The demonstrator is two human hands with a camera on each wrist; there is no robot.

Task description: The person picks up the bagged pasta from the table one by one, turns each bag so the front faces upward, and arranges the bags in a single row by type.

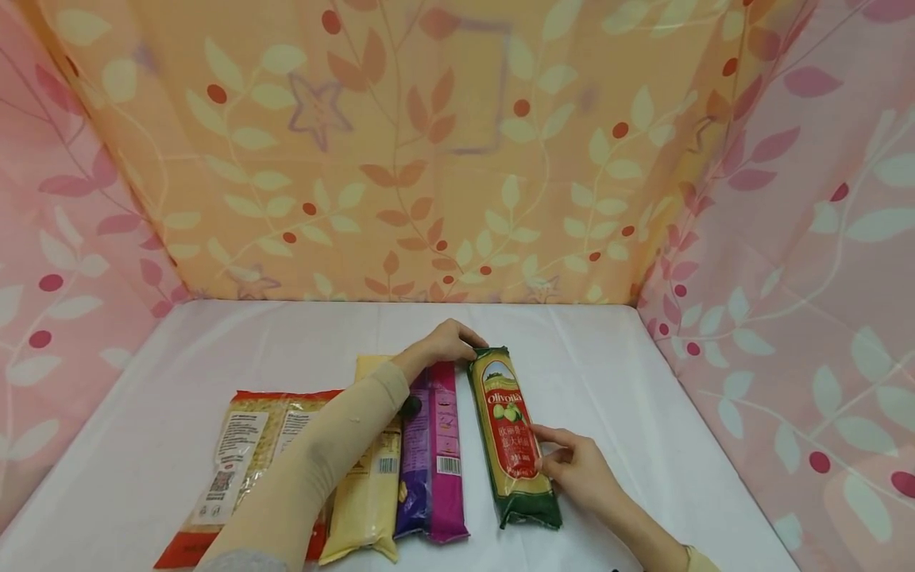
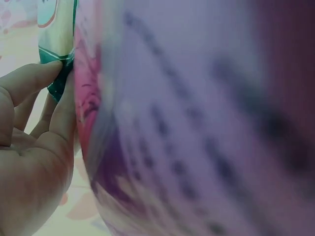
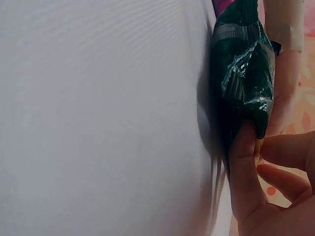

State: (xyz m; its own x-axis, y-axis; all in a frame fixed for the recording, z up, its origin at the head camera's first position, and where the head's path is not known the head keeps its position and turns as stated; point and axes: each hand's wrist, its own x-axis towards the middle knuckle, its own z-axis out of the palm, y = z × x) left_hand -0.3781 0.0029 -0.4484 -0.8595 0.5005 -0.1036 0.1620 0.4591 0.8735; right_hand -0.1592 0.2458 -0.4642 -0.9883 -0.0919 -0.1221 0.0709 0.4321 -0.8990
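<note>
A green and gold packet of pasta [image 1: 503, 405] with a red label lies on the white table, tilted slightly with its far end to the left. My left hand [image 1: 450, 340] reaches over the neighbouring packets and pinches its green far end [image 2: 61, 81] between thumb and fingers. At the packet's lower right edge, my right hand [image 1: 582, 469] grips the side; thumb and fingers close on the edge near the crinkled green near end [image 3: 246, 64]. Just left of it lies a purple and magenta packet [image 1: 431, 485], which fills much of the left wrist view.
Left of the purple packet lies a cream-yellow packet [image 1: 364, 508], partly under my left forearm. Farther left is a clear, red-edged packet [image 1: 236, 461] with pale contents, also partly covered by the arm. Patterned cloth walls [image 1: 429, 159] enclose the white tabletop [image 1: 608, 373] at the back and sides.
</note>
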